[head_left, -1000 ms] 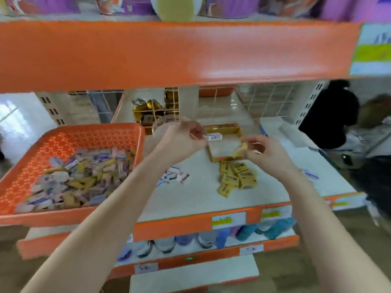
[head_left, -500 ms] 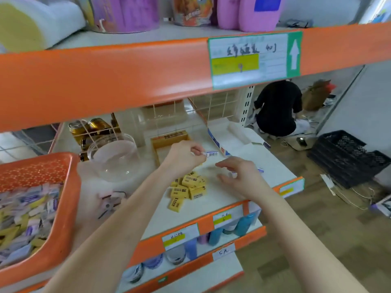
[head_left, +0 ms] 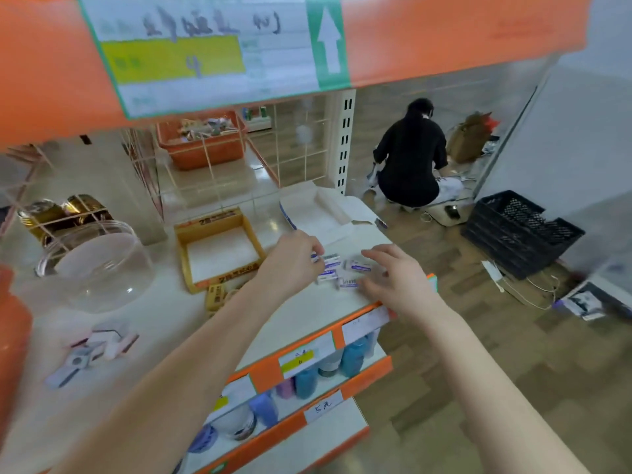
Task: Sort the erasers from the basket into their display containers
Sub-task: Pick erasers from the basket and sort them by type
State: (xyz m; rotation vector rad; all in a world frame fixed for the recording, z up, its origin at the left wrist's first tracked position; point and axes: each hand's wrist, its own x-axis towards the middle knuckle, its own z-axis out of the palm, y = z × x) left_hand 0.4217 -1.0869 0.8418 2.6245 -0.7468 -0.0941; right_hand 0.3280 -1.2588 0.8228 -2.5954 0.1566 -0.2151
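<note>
The fingers [head_left: 316, 249] of the left hand [head_left: 294, 260] are curled, and their tips pinch one end of a white eraser [head_left: 330, 258] with a blue sleeve. This eraser lies low over the shelf [head_left: 160, 323], at the edge of a small group of white erasers [head_left: 343, 277] of the same kind. I cannot tell if it already touches the shelf.

The fingers [head_left: 379, 252] of the right hand [head_left: 398, 280] are nearly straight and spread, and they hold nothing. They lie over the right side of the group, and the palm is turned down. I cannot tell if they press on the erasers.

Just behind the group stands an open white box [head_left: 325, 208] with a blue edge. To the left of the hands is a yellow box [head_left: 183, 254], open on top, with a white bottom. A few yellow erasers [head_left: 215, 295] lie in front of it, partly hidden by the left forearm. Further left stands a clear jar [head_left: 99, 268].

At the far left edge, only a blurred corner of the orange basket [head_left: 12, 340] shows.
</note>
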